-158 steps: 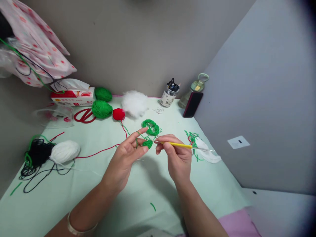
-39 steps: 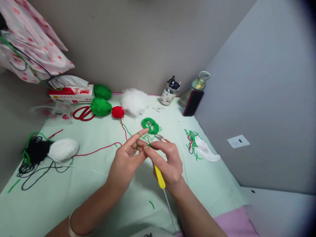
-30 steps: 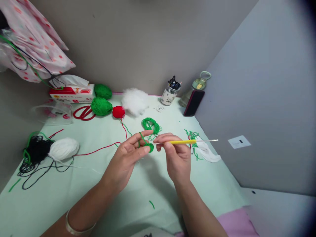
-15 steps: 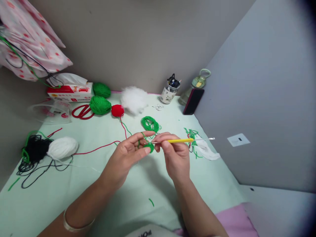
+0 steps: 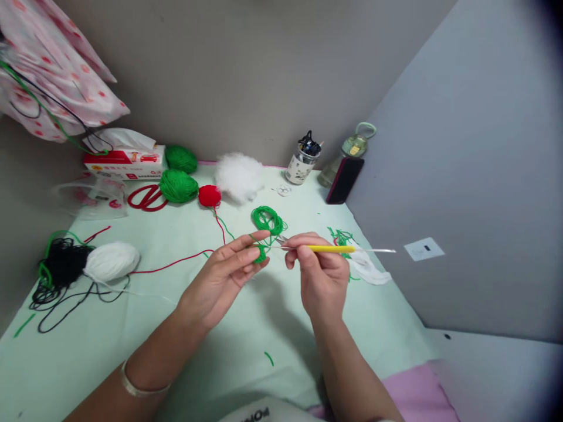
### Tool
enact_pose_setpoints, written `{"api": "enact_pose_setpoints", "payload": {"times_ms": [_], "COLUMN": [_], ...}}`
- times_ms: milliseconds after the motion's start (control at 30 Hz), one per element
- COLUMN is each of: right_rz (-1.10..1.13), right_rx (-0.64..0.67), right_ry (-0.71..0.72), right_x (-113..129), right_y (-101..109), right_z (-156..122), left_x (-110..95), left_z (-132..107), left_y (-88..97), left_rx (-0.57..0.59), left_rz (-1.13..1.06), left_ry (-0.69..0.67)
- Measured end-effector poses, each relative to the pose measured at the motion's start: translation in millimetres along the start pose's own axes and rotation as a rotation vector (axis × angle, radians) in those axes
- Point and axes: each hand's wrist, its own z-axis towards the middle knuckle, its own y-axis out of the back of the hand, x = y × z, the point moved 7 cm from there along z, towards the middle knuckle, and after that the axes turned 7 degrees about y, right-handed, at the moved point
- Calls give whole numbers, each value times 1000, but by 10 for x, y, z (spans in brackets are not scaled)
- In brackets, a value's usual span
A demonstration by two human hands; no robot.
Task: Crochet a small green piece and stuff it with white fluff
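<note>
Between the thumb and fingers of my left hand [image 5: 224,272] is a small green crochet piece [image 5: 260,254], with green yarn running over the index finger. My right hand [image 5: 321,275] grips a crochet hook by its yellow handle [image 5: 332,249]. Its thin metal tip points left at the green piece; whether it sits in a stitch is too small to tell. Just beyond my hands lies a loose coil of green yarn [image 5: 267,220]. A pointed metal tip [image 5: 281,239] shows beside my right fingers, the rest of it hidden.
At the left are black yarn [image 5: 65,264] and a white yarn ball [image 5: 113,262]. Farther back sit red-handled scissors [image 5: 147,198], green balls [image 5: 179,186], a red ball [image 5: 210,196] and white stuffing [image 5: 238,177]. A phone [image 5: 345,180] leans on a bottle [image 5: 332,170]. Yarn scraps [image 5: 343,236] lie right.
My right hand has moved right with the crochet hook, away from my left hand. My left hand has turned slightly, and the green piece has shifted a little left.
</note>
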Motion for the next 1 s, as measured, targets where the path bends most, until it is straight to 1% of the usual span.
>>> {"api": "enact_pose_setpoints", "payload": {"times_ms": [67,133,233,367,433,567,633,700,833,933,1000], "right_rz": [106,95,55,174,218,188,105,-10,-231,-454,-607], "right_rx": [36,68,49,10,5,29,56,89,166,214,197], "right_ry": [-72,-58,-62,-170,-196,-154,-97,5,314,508,613], "right_x": [-46,-42,-65,-163,-181,-119,-53,41,257,322,339], "right_y": [-48,-89,-77,-34,-28,-33,-35,-42,-115,-207,-238], "right_z": [20,21,-3,-27,-26,-24,-30,-36,-75,-153,-209], "left_x": [-35,-55,-74,-106,-108,-104,-129,-179,-245,-240,-188], "left_z": [-14,-37,-59,-60,-57,-63,-78,-104,-157,-180,-156], "left_y": [5,-13,-34,-11,9,30,41,46,23,12,16], "left_rx": [-22,-35,-48,-64,-66,-61,-90,-139,-232,-277,-245], "left_rz": [85,183,278,312,318,372,436,505,603,579,468], "left_ry": [-53,-102,-147,-166,-161,-172,-209,-267,-340,-361,-315]}}
